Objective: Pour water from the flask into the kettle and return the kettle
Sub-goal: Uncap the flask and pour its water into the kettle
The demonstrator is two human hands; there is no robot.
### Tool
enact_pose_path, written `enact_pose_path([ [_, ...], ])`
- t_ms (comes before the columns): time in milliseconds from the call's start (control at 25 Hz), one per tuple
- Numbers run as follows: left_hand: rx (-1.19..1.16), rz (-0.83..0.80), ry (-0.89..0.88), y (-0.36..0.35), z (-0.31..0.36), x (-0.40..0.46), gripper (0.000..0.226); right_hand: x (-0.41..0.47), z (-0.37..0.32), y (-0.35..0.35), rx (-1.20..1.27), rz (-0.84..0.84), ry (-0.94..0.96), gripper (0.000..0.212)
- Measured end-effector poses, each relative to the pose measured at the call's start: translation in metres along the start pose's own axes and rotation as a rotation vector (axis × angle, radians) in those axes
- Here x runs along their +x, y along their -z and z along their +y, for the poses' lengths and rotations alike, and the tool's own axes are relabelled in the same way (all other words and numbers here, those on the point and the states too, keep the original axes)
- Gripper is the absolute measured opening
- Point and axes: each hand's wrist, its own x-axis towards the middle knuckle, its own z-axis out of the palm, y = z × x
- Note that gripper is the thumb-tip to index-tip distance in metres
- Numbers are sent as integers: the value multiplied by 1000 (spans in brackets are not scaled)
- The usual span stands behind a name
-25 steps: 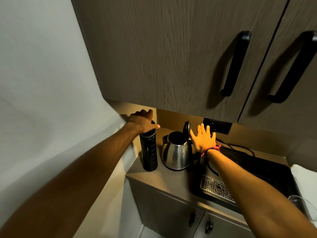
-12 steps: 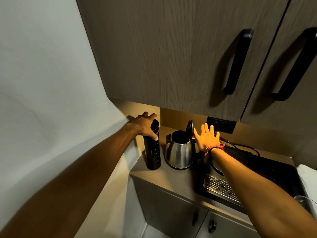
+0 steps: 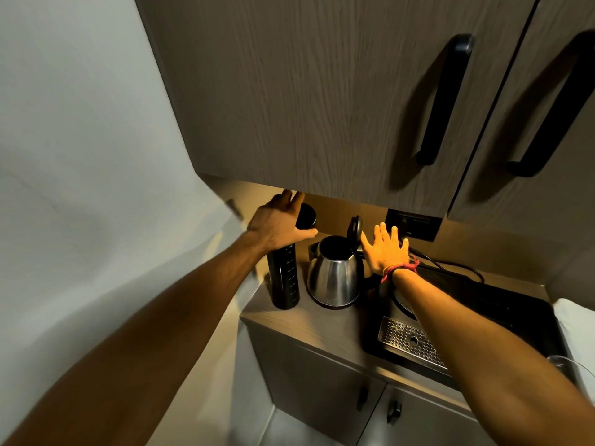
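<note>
Your left hand [image 3: 279,222] has lifted the black cap [image 3: 306,216] off the flask [image 3: 285,278]; 0.5 s ago it gripped the capped top. Fingers curl round the cap, above the flask's 12 o'clock. The flask stands on the counter [image 3: 335,329], at 9 o'clock of the kettle [image 3: 335,278], whose lid [image 3: 354,227] is raised. Your right hand [image 3: 386,251] stays spread flat, empty, at the kettle's 3 o'clock.

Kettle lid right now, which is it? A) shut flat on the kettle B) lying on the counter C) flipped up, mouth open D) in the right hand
C: the kettle stands with its lid hinged upright and the dark opening exposed; the right hand is open beside it.
</note>
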Motion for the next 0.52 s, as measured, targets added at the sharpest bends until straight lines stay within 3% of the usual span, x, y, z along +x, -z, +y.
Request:
enact_pose_path([
  [200,-218,-293,-195,-50,46,-23,72,1,1,-3,-7,3,-3,78],
  [320,-215,-451,-181,-91,62,-48,70,2,1,-4,-5,11,0,78],
  [520,-173,-531,-78,-137,78,-73,74,3,3,-6,0,32,-17,80],
])
